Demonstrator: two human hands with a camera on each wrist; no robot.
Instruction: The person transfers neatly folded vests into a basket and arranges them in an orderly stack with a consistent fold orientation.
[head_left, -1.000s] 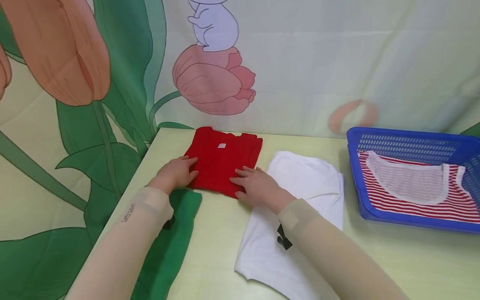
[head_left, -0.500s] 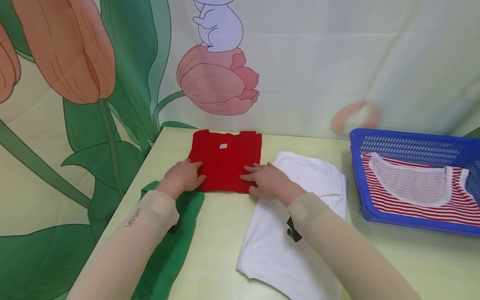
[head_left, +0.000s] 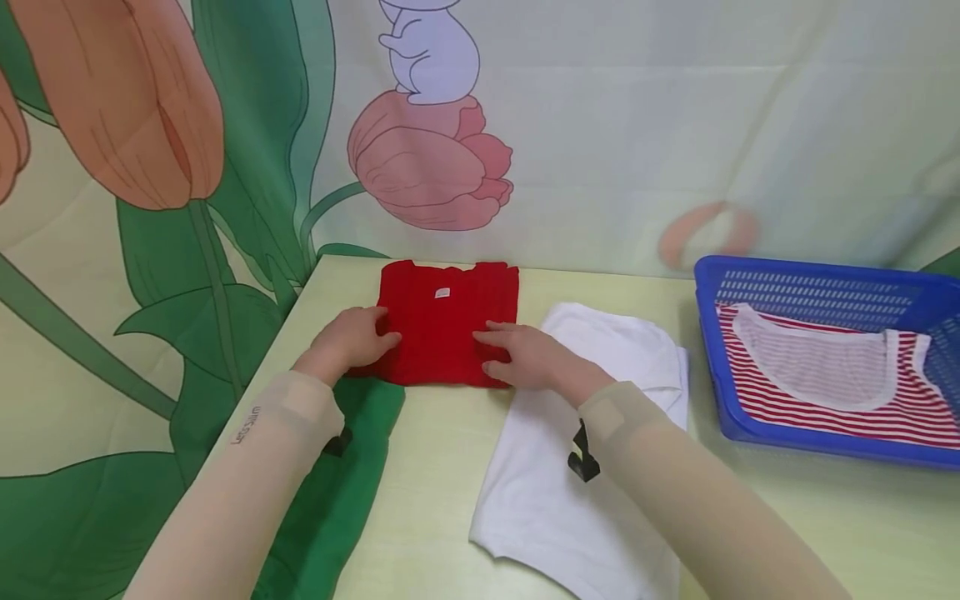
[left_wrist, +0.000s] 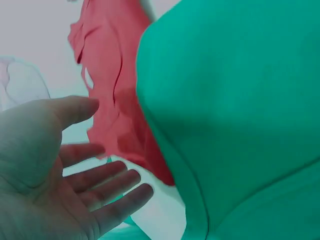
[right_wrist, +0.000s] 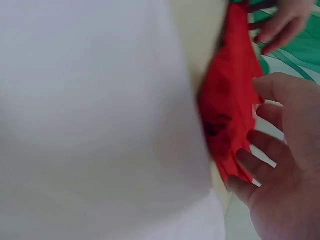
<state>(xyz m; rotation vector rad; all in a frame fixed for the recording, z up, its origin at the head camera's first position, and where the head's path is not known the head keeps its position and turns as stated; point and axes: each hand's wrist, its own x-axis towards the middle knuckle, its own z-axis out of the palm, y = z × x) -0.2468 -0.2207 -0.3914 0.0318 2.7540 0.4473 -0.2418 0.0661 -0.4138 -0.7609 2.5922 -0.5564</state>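
A folded red shirt (head_left: 442,333) with a white label at its neckline lies near the table's back left corner. My left hand (head_left: 348,337) is at its left side, fingers extended. My right hand (head_left: 528,354) is at its right side, with spread, relaxed fingers. In the wrist views neither the left hand (left_wrist: 65,165) nor the right hand (right_wrist: 285,150) grips anything; whether the fingertips touch the cloth is unclear. Beneath my left forearm lies a green garment (head_left: 367,433). A folded white garment (head_left: 540,500) lies under my right forearm.
A blue plastic basket (head_left: 712,392) stands at the right of the table, with a red-and-white striped shirt (head_left: 832,383) inside. Behind the table (head_left: 427,483) hangs a cloth (head_left: 592,167) printed with tulips and a white animal.
The red shirt has gone from tilted to squared with the table's back edge. My right hand has shifted slightly right along the shirt. The other garments and the basket stay put.
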